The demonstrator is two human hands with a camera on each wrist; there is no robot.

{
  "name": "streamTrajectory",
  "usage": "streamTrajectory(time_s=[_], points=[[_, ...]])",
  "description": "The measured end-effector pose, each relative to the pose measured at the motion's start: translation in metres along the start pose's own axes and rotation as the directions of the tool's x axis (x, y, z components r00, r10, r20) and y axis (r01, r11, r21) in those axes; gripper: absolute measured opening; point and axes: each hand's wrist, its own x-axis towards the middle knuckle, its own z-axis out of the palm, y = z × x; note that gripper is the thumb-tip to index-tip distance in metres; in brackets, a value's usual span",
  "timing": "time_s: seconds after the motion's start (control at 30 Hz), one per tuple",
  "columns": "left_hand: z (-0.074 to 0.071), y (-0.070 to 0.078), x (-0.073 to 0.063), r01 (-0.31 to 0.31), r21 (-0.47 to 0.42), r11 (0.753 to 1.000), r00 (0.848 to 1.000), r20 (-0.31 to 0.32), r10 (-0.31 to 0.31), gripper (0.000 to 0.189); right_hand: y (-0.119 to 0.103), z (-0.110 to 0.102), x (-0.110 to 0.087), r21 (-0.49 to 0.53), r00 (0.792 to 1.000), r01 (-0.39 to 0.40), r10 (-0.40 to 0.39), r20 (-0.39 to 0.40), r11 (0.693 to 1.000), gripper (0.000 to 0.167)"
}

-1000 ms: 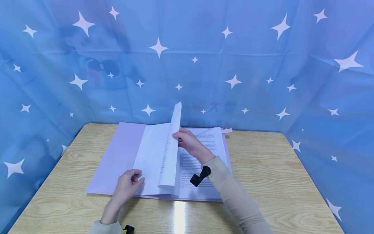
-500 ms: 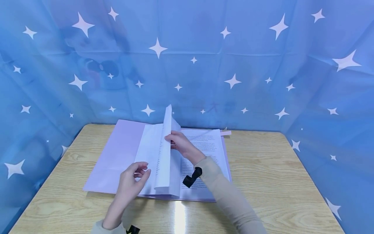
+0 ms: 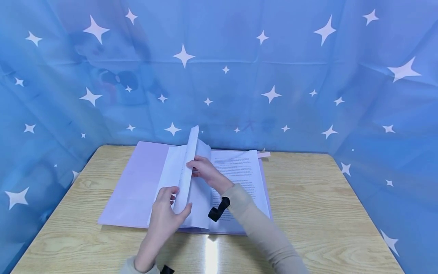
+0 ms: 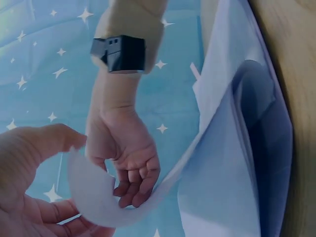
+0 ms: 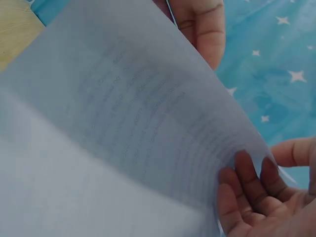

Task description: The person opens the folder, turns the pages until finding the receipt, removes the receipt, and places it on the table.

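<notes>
A lilac folder point(image 3: 131, 190) lies open on the wooden table, with white printed pages point(image 3: 236, 171) on its right side. A white sheet point(image 3: 189, 152) stands raised and curled above the left pages. My right hand point(image 3: 207, 173) pinches that sheet's edge between thumb and fingers; the right wrist view shows faint print on the sheet point(image 5: 133, 113). Close to the sheet's near end is my left hand point(image 3: 164, 215), thumb and fingers spread on either side of the curl. In the left wrist view the left thumb point(image 4: 61, 138) meets the paper's edge, while the other fingers are partly behind the sheet.
A pink tab point(image 3: 264, 154) sticks out at the folder's upper right. Behind the table point(image 3: 315, 198) hangs a blue curtain point(image 3: 219, 83) with white stars. Black straps with small devices point(image 3: 219, 209) are on the wrists.
My right hand has moved left, carrying the raised sheet's edge leftward over the folder. My left hand has come up and right from the lower left page to the sheet's near end.
</notes>
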Motion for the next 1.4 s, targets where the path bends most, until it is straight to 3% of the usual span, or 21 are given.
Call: streamTrajectory(time_s=[0.27, 0.6, 0.77, 0.87, 1.4], points=[[0.001, -0.002, -0.003, 0.005, 0.078, 0.997, 1.0, 0.011, -0.006, 0.043, 0.002, 0.003, 0.0, -0.008, 1.0, -0.005, 0.005, 0.011, 1.0, 0.041], [-0.003, -0.014, -0.003, -0.121, 0.085, 0.989, 0.985, -0.114, 0.13, 0.024, 0.001, 0.007, -0.002, 0.004, 1.0, -0.009, 0.009, 0.003, 1.0, 0.037], [-0.009, -0.019, -0.002, -0.133, 0.089, 0.987, 0.977, -0.157, 0.146, 0.025, -0.001, 0.009, -0.004, 0.014, 1.0, -0.006, 0.006, 0.011, 1.0, 0.021], [-0.011, -0.023, -0.002, -0.125, 0.09, 0.988, 0.976, -0.166, 0.138, 0.026, -0.002, 0.01, -0.005, 0.012, 1.0, -0.001, 0.001, 0.029, 1.0, 0.01], [-0.019, -0.044, -0.004, -0.038, 0.09, 0.995, 0.989, -0.137, 0.05, 0.032, -0.003, -0.006, -0.012, 0.023, 0.999, 0.003, -0.004, 0.04, 1.0, 0.011]])
